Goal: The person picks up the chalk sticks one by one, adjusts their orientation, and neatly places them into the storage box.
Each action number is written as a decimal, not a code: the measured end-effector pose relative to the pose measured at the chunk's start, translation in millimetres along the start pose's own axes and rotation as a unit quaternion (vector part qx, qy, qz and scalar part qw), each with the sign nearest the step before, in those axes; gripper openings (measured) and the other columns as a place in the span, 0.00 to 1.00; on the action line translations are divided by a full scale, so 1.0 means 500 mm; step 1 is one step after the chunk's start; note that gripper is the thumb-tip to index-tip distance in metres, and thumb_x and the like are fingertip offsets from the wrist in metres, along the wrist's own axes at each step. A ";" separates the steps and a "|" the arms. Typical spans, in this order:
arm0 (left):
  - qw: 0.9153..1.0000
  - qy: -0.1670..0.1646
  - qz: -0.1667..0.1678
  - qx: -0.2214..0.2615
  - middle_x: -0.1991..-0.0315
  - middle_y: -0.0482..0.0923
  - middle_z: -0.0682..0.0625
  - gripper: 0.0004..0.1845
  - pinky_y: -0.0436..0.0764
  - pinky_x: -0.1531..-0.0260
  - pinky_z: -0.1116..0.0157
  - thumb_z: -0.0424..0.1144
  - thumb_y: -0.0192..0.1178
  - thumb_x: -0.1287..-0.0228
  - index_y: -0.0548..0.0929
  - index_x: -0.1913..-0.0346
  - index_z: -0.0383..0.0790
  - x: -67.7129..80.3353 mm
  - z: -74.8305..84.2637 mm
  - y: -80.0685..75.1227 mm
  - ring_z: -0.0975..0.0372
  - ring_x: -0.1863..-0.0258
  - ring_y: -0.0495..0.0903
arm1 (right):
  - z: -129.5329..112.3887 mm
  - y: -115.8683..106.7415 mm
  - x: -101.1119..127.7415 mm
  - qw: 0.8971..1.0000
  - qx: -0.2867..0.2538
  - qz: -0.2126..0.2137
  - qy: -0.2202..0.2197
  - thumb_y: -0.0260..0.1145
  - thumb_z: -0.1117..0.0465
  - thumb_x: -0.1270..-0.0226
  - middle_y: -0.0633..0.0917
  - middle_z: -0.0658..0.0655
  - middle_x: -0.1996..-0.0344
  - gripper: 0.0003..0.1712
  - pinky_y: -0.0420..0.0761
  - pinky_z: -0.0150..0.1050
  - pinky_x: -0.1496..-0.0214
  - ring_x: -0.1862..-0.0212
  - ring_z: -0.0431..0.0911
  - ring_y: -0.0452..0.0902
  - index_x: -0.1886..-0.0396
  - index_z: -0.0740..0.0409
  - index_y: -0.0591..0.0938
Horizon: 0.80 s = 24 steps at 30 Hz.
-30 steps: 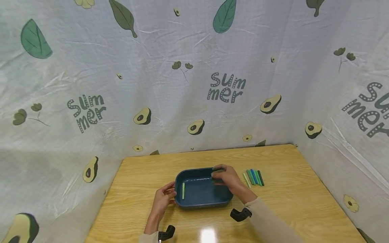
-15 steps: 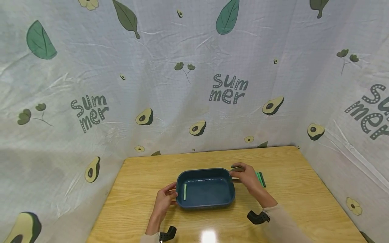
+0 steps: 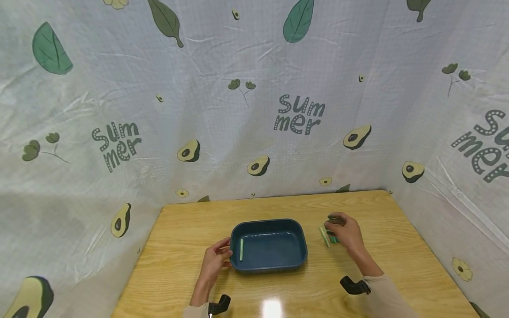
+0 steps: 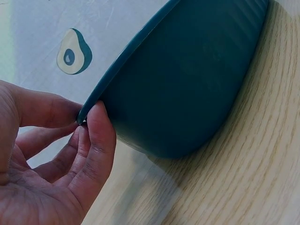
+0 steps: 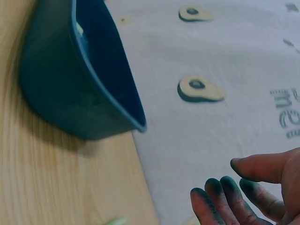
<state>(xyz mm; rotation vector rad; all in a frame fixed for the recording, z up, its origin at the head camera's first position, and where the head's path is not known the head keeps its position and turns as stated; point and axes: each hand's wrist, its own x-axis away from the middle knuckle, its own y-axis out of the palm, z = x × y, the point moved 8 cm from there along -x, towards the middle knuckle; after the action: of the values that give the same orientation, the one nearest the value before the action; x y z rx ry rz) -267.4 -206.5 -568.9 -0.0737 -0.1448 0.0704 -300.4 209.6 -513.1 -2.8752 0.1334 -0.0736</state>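
The blue tray (image 3: 268, 245) is set near the middle of the wooden worktop (image 3: 278, 207), with one light green chalk stick (image 3: 241, 249) lying inside along its left wall. The tray's left rim is touched by the left hand (image 3: 214, 260); in the left wrist view the thumb and fingertips (image 4: 96, 133) are seen pressed against that rim, loosely curved. To the right of the tray, a small row of green and blue chalk sticks (image 3: 327, 236) lies on the worktop, partly covered by the right hand (image 3: 345, 229). Its fingers are bent down over the sticks; whether one is pinched cannot be told. In the right wrist view its fingertips (image 5: 220, 197) are stained dark green and held apart.
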 end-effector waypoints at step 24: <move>1.000 0.003 0.002 0.001 0.42 0.74 0.32 0.25 0.85 0.72 0.61 0.24 0.56 0.37 0.74 0.35 0.30 -0.007 -0.006 0.000 0.54 0.56 0.79 | 0.091 -0.082 0.009 0.981 0.131 0.142 -0.003 0.65 0.58 0.32 0.85 0.68 0.49 0.22 0.83 0.44 0.56 0.50 0.60 0.83 0.42 0.63 0.78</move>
<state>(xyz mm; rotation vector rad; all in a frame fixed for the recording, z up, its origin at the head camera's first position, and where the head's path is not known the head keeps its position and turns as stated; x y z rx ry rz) -270.6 -206.8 -572.2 -0.0728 -0.1385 0.0741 -289.7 260.3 -546.3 -2.5645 0.4931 -0.0245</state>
